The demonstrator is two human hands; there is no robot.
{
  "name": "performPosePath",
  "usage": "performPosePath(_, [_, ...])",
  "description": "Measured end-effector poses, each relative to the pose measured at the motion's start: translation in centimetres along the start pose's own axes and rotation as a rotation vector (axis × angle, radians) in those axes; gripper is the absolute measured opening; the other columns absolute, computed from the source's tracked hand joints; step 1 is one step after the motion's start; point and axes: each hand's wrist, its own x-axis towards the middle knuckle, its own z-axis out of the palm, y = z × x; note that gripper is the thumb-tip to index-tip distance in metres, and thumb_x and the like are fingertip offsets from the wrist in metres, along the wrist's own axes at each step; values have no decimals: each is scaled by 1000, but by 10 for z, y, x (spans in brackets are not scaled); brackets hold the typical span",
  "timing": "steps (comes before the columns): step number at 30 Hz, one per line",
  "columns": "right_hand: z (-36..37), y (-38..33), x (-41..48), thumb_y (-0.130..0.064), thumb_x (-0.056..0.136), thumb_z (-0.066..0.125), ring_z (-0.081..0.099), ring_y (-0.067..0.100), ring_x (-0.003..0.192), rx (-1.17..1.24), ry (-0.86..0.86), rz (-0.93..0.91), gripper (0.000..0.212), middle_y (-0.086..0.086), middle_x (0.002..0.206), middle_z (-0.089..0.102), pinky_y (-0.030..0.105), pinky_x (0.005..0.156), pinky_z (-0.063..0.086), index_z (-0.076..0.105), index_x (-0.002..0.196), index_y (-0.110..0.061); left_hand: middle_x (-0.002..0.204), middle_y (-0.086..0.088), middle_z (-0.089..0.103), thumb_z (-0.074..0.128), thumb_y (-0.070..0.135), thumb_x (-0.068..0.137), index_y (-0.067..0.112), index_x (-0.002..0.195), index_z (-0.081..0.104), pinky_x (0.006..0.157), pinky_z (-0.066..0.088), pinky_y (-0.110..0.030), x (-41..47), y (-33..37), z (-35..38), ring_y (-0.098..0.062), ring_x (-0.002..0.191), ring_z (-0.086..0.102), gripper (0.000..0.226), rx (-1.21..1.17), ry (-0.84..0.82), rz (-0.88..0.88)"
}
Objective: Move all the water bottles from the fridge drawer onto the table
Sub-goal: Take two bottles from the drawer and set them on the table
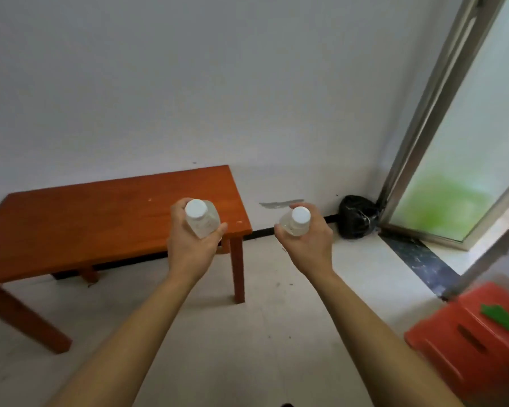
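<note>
My left hand (188, 245) grips a clear water bottle (202, 217) with a white cap, held upright above the right end of the low red-brown wooden table (86, 227). My right hand (309, 239) grips a second clear water bottle (296, 220) with a white cap, held in the air over the floor to the right of the table. Both bottles are seen from above, their lower parts hidden by my fingers. Nothing stands on the tabletop. The fridge drawer is out of view.
A white wall runs behind the table. A black bag (356, 215) sits in the corner beside a frosted glass door (453, 171). An orange plastic stool (476, 339) with a green item on it stands at the lower right on the pale tiled floor.
</note>
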Motion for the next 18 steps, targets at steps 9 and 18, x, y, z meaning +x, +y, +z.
performPosePath(9, [226, -30, 64, -30, 72, 84, 59, -6, 92, 199, -246, -19, 47, -20, 94, 62, 4, 71, 43, 54, 106, -41, 115, 5, 52, 87, 21, 73, 37, 119, 33, 75, 48, -14, 111, -115, -99, -14, 103, 54, 72, 146, 219, -94])
performPosePath(18, [424, -75, 183, -36, 73, 81, 63, 3, 90, 302, -389, -2, 43, -16, 96, 65, 22, 76, 52, 57, 108, -37, 114, 9, 56, 85, 32, 74, 40, 122, 33, 89, 50, -32, 299, -199, -165, -11, 106, 58, 71, 212, 268, -96])
